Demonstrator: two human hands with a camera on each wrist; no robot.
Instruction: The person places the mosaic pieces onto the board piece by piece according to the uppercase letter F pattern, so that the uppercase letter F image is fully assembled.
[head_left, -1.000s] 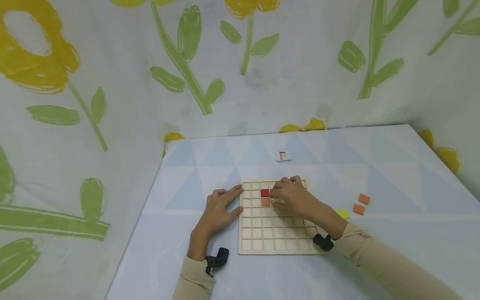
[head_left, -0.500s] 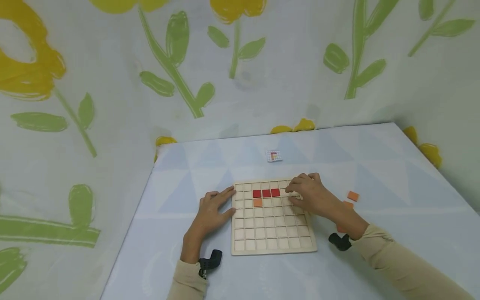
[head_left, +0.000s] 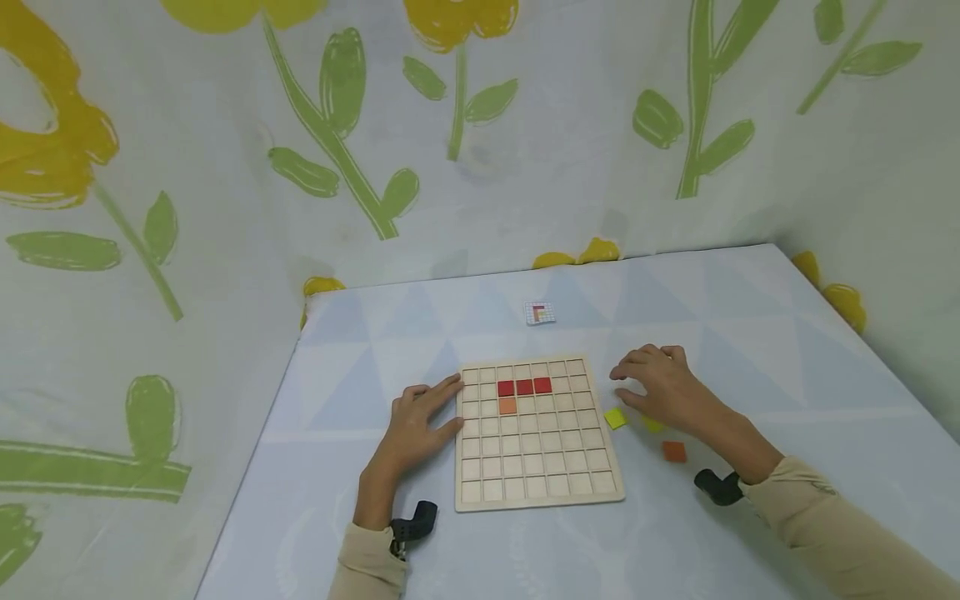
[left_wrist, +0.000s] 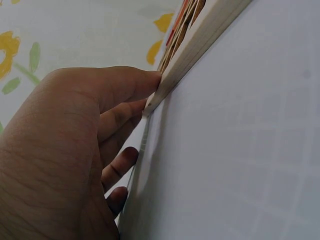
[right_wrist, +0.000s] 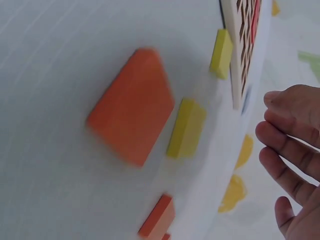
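Right hand point(head_left: 663, 387) just came off the pale wooden grid board point(head_left: 540, 462), empty, fingers parted, near loose yellow square tiles point(head_left: 616, 417). Left hand point(head_left: 411, 429) touches its edge, fingers spread. Three red square tiles point(head_left: 525, 387) sit in its cells, so that row looks done.

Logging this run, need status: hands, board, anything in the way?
Left hand touching board at left edge. Right hand empty, right of board. Three red tiles, one orange tile on board. Nothing covering grid.

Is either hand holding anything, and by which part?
Nothing is held: the left hand touches the board at its left edge; the right hand looks empty.
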